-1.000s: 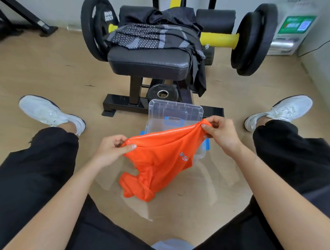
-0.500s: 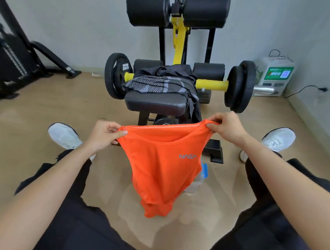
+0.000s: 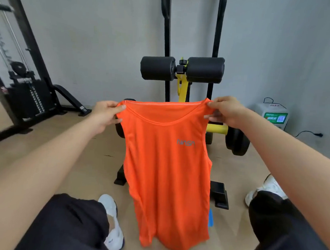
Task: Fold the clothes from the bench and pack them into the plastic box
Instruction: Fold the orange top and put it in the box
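Observation:
An orange sleeveless top (image 3: 167,172) with a small grey logo on the chest hangs full length in front of me. My left hand (image 3: 107,112) pinches its left shoulder strap and my right hand (image 3: 225,110) pinches its right strap, both raised at chest height. The top hides the bench seat, the other clothes on it and nearly all of the plastic box; only a blue clip of the box (image 3: 211,218) shows by the hem.
Behind the top stand the bench's black roller pads (image 3: 182,68), yellow bar (image 3: 216,128) and weight plates (image 3: 237,142). A cable machine (image 3: 22,90) fills the left. A white device (image 3: 273,116) sits by the right wall. My legs and white shoes flank the floor.
Both hands have lifted the orange top from low over the box to chest height, so it now hangs straight and spread out. My view has tilted upward.

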A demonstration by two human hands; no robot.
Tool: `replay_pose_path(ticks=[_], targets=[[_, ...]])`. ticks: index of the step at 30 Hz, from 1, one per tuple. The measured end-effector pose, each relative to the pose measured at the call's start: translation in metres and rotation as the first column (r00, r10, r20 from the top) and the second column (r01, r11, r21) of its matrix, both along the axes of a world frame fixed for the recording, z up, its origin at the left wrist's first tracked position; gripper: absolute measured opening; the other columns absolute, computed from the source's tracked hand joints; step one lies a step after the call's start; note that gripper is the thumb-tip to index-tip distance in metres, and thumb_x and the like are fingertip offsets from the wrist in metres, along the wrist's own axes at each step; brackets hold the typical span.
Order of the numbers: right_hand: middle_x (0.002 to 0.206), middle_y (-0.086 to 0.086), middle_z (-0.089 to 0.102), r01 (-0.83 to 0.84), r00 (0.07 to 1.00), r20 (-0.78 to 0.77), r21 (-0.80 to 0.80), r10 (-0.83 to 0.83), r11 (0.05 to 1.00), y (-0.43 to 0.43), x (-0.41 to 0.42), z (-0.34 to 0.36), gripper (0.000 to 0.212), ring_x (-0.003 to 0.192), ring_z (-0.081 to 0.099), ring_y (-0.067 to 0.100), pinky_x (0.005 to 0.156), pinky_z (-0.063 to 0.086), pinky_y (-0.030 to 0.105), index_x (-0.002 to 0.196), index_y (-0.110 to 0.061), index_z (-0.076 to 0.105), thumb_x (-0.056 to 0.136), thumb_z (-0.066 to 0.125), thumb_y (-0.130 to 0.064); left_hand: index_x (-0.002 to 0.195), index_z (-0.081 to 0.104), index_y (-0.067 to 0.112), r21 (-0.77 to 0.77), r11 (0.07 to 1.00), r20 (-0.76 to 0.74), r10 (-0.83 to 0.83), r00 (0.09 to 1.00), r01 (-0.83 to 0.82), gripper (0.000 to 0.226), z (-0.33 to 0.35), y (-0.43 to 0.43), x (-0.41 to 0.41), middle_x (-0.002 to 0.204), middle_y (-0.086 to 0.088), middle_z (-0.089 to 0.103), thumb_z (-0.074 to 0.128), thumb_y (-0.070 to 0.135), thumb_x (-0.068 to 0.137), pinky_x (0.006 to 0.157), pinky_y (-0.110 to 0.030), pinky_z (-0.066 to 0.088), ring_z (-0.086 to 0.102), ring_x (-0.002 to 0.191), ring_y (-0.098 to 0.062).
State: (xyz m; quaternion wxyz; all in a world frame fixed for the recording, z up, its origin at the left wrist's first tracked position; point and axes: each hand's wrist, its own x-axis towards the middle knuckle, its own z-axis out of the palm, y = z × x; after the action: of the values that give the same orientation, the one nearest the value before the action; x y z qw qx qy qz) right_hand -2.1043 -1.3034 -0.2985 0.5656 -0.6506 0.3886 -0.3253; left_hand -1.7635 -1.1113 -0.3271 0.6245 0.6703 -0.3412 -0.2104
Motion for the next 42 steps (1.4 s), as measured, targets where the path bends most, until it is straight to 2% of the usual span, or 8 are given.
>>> replay_pose_path(ticks=[6,10,16,21,29,34,38,42], targets=[[0.104,0.018,0.064,0.061,0.991,0.115,0.071,-0.069,0.996,-0.011,0.035,0.023,0.009,0.085,0.071,0.03,0.08,0.061,0.044,0.088,-0.009,0.059,0.096,0.062,-0.01,0.09,0.063,0.011,-0.066,0.998,-0.215,-0.022,0.976,0.007,0.011,0.023,-0.035,0.02,0.097,-0.007,0.067,0.074,0.012,0.089,0.058,-0.025,0.061,0.065,0.09,-0.018],[0.1,0.012,0.067,0.105,0.984,0.147,0.006,-0.105,0.994,-0.022,0.049,0.047,0.011,0.094,0.07,0.03,0.087,0.058,0.05,0.084,-0.015,0.061,0.095,0.063,-0.012,0.089,0.062,0.015,-0.103,0.994,-0.25,-0.045,0.967,0.02,0.014,0.048,-0.063,0.041,0.095,-0.006,0.067,0.075,0.015,0.089,0.076,-0.038,0.062,0.065,0.096,-0.021],[0.091,0.007,0.066,0.17,0.97,0.187,-0.053,-0.158,0.984,-0.058,0.079,0.082,0.021,0.086,0.067,0.027,0.083,0.058,0.05,0.076,-0.018,0.056,0.096,0.061,-0.012,0.087,0.059,0.016,-0.157,0.987,-0.183,-0.074,0.98,0.045,0.015,0.089,-0.118,0.059,0.096,-0.003,0.063,0.073,0.015,0.091,0.087,-0.047,0.059,0.062,0.098,-0.019],[0.092,0.008,0.066,0.219,0.964,0.172,-0.086,-0.202,0.972,-0.104,0.109,0.075,0.021,0.084,0.065,0.024,0.082,0.058,0.047,0.075,-0.018,0.058,0.094,0.063,-0.012,0.094,0.062,0.013,-0.14,0.99,-0.108,0.01,0.994,-0.025,0.011,0.084,-0.174,0.072,0.11,-0.007,0.06,0.072,0.017,0.092,0.089,-0.044,0.059,0.059,0.107,-0.019],[0.074,0.0,0.058,0.35,0.936,0.121,-0.245,-0.33,0.904,-0.209,0.176,0.034,0.023,0.066,0.051,0.012,0.055,0.042,0.025,0.072,-0.02,0.056,0.092,0.063,-0.009,0.096,0.067,0.013,-0.141,0.987,0.017,0.082,0.996,-0.079,0.011,0.036,-0.271,0.122,0.096,-0.002,0.064,0.074,0.02,0.091,0.092,-0.041,0.059,0.064,0.095,-0.016],[0.082,-0.001,0.06,0.291,0.957,0.086,-0.306,-0.278,0.907,-0.265,0.217,-0.01,0.02,0.075,0.054,0.01,0.063,0.044,0.022,0.077,-0.019,0.058,0.094,0.06,-0.008,0.081,0.068,0.023,-0.103,0.985,0.108,0.152,0.983,-0.141,0.009,-0.011,-0.318,0.155,0.095,-0.012,0.073,0.072,0.025,0.089,0.092,-0.049,0.058,0.072,0.095,-0.029],[0.091,0.001,0.066,0.287,0.953,0.176,-0.284,-0.245,0.915,-0.292,0.23,-0.034,0.021,0.081,0.058,0.011,0.072,0.048,0.025,0.077,-0.02,0.058,0.094,0.061,-0.008,0.082,0.063,0.027,-0.089,0.981,0.165,0.185,0.969,-0.172,0.011,-0.034,-0.339,0.16,0.093,-0.007,0.071,0.068,0.028,0.091,0.088,-0.045,0.056,0.065,0.084,-0.02],[0.078,-0.002,0.062,0.185,0.983,0.043,-0.271,-0.18,0.945,-0.29,0.219,-0.062,0.019,0.071,0.057,0.008,0.058,0.045,0.017,0.078,-0.02,0.061,0.094,0.063,-0.01,0.085,0.066,0.023,0.021,0.998,0.179,0.062,0.982,-0.067,0.008,-0.063,-0.335,0.158,0.096,-0.009,0.072,0.072,0.024,0.089,0.09,-0.046,0.055,0.066,0.086,-0.02]])
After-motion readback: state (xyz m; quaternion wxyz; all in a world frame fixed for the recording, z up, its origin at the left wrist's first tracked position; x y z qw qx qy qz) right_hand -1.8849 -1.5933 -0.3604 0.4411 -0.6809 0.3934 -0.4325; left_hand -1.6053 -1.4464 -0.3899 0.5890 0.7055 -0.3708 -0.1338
